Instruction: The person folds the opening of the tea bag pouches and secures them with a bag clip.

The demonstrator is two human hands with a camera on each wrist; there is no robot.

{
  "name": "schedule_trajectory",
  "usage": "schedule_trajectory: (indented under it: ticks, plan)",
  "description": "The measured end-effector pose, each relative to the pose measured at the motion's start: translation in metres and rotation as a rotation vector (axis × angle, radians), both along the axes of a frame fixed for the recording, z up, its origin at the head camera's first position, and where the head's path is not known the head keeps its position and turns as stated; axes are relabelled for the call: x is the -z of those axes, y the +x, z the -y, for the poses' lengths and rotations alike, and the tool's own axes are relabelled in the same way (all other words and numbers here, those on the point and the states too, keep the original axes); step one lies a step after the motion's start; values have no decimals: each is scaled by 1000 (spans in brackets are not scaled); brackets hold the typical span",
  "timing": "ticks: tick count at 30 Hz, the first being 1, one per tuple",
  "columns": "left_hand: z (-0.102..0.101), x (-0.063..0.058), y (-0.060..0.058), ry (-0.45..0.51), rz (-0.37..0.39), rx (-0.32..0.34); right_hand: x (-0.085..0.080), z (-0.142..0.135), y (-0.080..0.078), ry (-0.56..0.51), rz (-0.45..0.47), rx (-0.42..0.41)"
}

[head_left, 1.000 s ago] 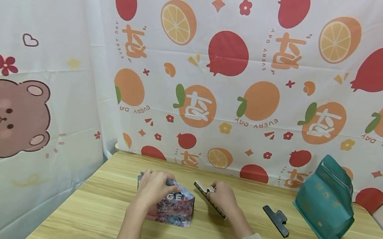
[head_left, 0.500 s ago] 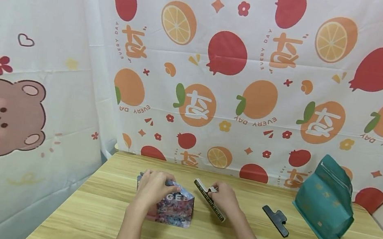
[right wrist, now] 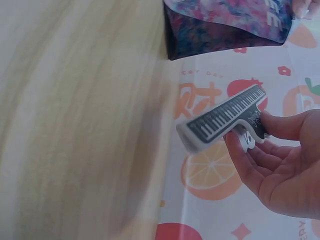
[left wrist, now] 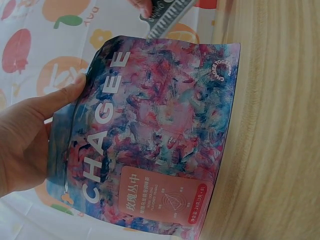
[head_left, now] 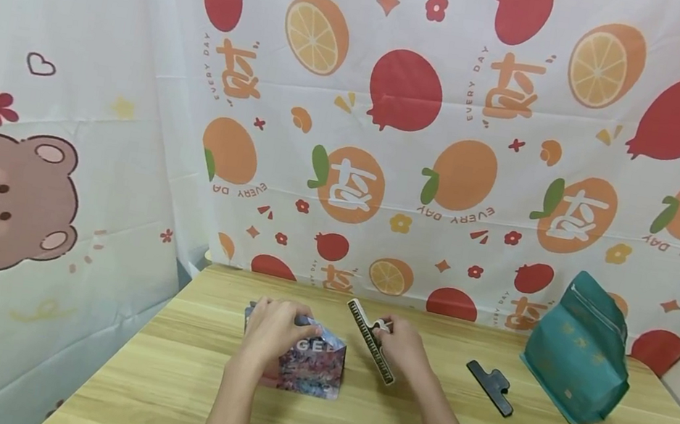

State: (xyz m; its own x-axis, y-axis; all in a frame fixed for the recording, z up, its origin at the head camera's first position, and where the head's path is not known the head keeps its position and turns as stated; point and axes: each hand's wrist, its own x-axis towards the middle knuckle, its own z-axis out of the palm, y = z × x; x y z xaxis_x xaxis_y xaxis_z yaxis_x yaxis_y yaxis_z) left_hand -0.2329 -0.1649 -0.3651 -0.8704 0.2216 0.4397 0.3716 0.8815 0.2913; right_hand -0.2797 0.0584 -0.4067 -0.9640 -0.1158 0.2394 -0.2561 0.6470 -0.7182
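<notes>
A pink and blue patterned CHAGEE tea bag [left wrist: 160, 125] stands on the table, its top folded over. My left hand [head_left: 276, 331] grips that folded top, the thumb lying on the near side in the left wrist view. To the bag's right, my right hand [head_left: 404, 346] pinches the tab of a long black-and-white bag clip [right wrist: 225, 117] printed with piano-like keys. The clip is held in the air, slanted, apart from the bag. Whether its mouth is parted is not clear from these views.
A black bag clip [head_left: 490, 388] lies on the wooden table [head_left: 155, 389] right of my right hand. Farther right stands a teal pouch [head_left: 583, 351] with a folded top. A fruit-printed cloth [head_left: 488, 278] hangs behind the table, and a bear-printed one [head_left: 105, 279] at the left.
The clip in my right hand has turned slightly more upright, and its lower end has shifted left toward the bag. My left hand keeps its grip on the tea bag.
</notes>
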Motion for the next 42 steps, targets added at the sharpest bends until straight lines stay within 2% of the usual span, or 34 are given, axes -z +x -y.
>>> schedule_trajectory:
  ticks: [10,27,38,42]
  plan:
    - [0,0,-1,0,-8,5,-11,3,8,-88,11,13]
    - [0,-2,-5,-6,-21,6,-15,6,11,-299,-30,-5]
    - [0,0,-2,2,-4,3,-21,8,16,-453,-53,-21]
    - [-1,1,-1,8,1,3,-23,9,18,-454,-89,-5]
